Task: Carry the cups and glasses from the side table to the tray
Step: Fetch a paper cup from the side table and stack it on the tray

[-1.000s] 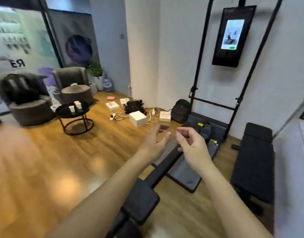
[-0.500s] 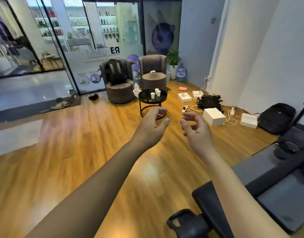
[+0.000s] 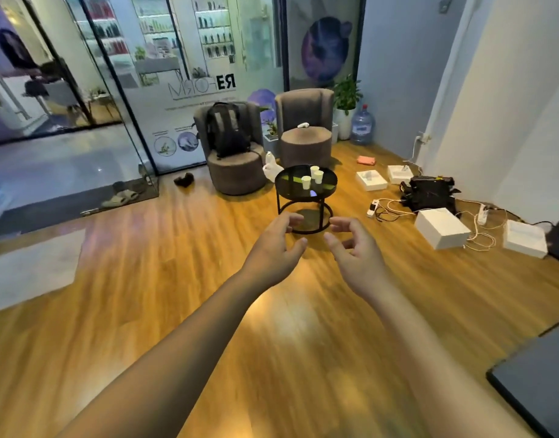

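Note:
Three white paper cups [image 3: 313, 176] stand close together on a small round black side table [image 3: 291, 184] across the room, ahead of me. My left hand [image 3: 273, 249] and my right hand [image 3: 357, 251] are stretched forward side by side over the wooden floor, well short of the table. Both hands hold nothing, with fingers curled and apart. No tray is in view.
Two grey armchairs stand behind the table, one [image 3: 232, 162] with a black backpack [image 3: 226, 129] on it. White boxes [image 3: 442, 227], cables [image 3: 480, 229] and a black bag [image 3: 430, 192] lie on the floor at the right. A dark mat edge [image 3: 537, 384] is at the lower right. A glass wall is at the left.
The view has swung left from the gym rack and bench to the side table, which now sits centred and nearer. Both hands stay raised and empty.

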A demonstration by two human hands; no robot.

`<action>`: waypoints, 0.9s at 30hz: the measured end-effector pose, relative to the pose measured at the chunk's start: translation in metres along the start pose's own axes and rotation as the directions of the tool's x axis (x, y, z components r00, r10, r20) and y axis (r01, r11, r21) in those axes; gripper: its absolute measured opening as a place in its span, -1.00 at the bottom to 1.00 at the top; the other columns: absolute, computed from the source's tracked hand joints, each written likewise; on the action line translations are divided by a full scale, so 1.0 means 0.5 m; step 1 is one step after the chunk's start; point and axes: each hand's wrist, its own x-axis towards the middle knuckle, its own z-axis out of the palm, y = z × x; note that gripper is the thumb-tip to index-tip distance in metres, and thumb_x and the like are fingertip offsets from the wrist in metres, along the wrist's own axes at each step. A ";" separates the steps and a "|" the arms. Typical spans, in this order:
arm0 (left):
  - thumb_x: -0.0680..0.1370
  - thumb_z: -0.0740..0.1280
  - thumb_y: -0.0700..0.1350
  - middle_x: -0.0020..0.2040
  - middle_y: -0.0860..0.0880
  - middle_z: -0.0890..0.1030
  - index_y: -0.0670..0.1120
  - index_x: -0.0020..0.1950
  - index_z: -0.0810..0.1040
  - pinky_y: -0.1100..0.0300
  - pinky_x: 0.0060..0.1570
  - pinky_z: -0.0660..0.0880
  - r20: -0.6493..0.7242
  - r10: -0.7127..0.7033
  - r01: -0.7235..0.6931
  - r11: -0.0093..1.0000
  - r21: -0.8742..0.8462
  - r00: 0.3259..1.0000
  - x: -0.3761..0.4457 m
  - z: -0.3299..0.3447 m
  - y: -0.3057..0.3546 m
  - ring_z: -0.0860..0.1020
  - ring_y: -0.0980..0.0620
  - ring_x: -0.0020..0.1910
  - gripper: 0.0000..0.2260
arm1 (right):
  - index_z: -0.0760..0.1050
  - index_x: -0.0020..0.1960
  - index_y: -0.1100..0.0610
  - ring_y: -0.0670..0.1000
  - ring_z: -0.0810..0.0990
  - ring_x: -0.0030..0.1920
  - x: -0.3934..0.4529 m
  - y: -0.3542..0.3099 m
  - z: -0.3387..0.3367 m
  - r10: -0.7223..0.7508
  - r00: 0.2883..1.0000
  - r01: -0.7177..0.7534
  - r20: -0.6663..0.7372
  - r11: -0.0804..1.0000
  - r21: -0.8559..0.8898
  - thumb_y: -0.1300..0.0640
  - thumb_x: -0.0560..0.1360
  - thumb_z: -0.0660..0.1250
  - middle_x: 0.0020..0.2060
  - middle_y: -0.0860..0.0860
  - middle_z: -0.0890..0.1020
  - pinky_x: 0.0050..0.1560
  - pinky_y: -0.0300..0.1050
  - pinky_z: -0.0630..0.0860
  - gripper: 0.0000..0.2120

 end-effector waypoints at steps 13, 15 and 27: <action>0.60 0.40 -0.08 0.35 0.10 0.46 0.14 0.42 0.33 0.07 0.27 0.51 0.043 -0.100 0.104 0.991 -0.087 0.994 0.535 0.017 -0.246 0.45 0.05 0.37 -0.56 | 0.45 0.33 -0.03 -0.07 0.55 0.13 0.524 0.103 0.154 0.102 0.993 -0.100 0.055 0.994 -0.037 0.00 0.62 0.31 0.17 -0.12 0.53 0.00 -0.11 0.60 -0.70; 0.60 0.40 -0.09 0.38 0.08 0.46 0.12 0.46 0.30 0.05 0.27 0.52 0.049 -0.102 0.106 0.990 -0.095 0.994 0.636 0.008 -0.294 0.44 0.05 0.37 -0.52 | 0.44 0.33 -0.05 -0.05 0.57 0.11 0.627 0.122 0.195 0.101 0.994 -0.099 0.051 0.994 -0.040 -0.01 0.61 0.31 0.15 -0.12 0.53 -0.05 -0.11 0.63 -0.71; 0.60 0.40 -0.11 0.38 0.05 0.44 0.09 0.51 0.24 0.09 0.25 0.53 0.209 -0.137 0.152 0.987 -0.060 0.968 1.188 -0.021 -0.517 0.45 0.03 0.35 -0.45 | 0.40 0.38 -0.06 -0.12 0.56 0.01 1.136 0.212 0.363 0.230 0.973 -0.229 0.018 0.972 -0.045 -0.02 0.60 0.34 0.22 -0.08 0.51 -0.18 -0.30 0.46 -0.63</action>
